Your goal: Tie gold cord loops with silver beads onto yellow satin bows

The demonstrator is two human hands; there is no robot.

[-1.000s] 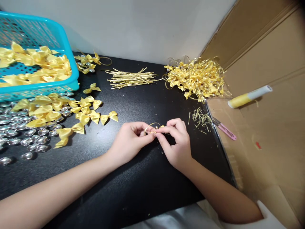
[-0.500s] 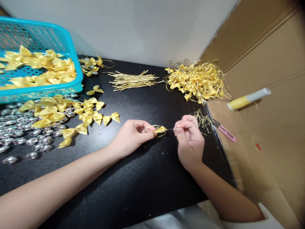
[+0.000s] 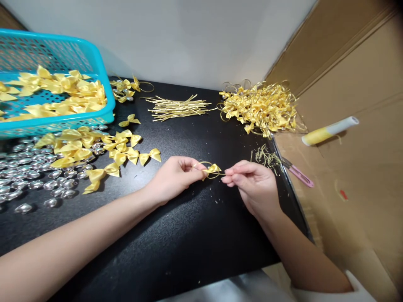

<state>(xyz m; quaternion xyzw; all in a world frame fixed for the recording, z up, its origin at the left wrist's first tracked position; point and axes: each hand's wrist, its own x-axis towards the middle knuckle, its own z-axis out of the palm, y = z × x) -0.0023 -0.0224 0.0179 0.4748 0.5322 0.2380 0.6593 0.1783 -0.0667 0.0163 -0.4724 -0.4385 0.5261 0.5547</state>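
Observation:
Between the thumb and fingers of my left hand [image 3: 178, 178] is a small yellow ribbon bow [image 3: 214, 168] with a loop of gold cord [image 3: 201, 163] around it. My right hand [image 3: 253, 184] pinches the free end of the gold cord just right of the bow. Both hands are just above the black table [image 3: 176, 251]. My left fingertips partly cover the bow and loop. Yellow bows [image 3: 126, 155] and silver teardrop beads [image 3: 66, 183] lie to the left of my left hand.
A blue basket [image 3: 108, 98] of yellow bows stands at the left. Gold cord lengths [image 3: 179, 108] lie at the back, near a heap of finished-looking looped bows [image 3: 260, 107]. Cord scraps [image 3: 267, 157], a pink-handled cutter [image 3: 300, 175] and a yellow-white tube [image 3: 330, 131] are at the right.
My right hand has shifted slightly right and down, its fingers now straighter on the gold cord. My left hand still pinches the bow. The view has moved a little.

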